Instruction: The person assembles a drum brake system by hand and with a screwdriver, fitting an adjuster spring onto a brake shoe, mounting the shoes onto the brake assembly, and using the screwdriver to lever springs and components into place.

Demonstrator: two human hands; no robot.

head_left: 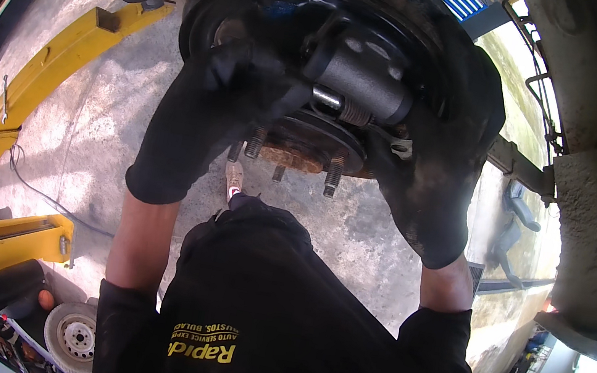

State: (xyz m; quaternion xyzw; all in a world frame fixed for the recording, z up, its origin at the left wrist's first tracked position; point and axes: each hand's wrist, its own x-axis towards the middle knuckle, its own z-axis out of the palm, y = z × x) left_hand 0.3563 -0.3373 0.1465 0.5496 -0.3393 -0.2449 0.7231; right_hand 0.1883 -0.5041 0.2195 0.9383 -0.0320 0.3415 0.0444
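Before me is a round black brake backing plate point(264, 0). A dark grey cylinder point(364, 80) sits on it, with a shiny metal pin point(327, 97) and a coil spring point(356, 113) along its lower side. Below is a rusty wheel hub point(291, 158) with several threaded studs. My left hand point(232, 88), in a black glove, has its fingers curled beside the shiny pin; what they grip is hidden. Also gloved, my right hand point(443, 146) wraps the plate's right side, its thumb near a small metal bracket point(401, 148).
A yellow lift arm point(63, 55) rises at the left, with a wrench point(4, 98) hanging by it. A loose wheel point(70, 334) stands lower left, and a cable point(49, 199) crosses the concrete floor. Vehicle underbody point(594, 196) fills the right side.
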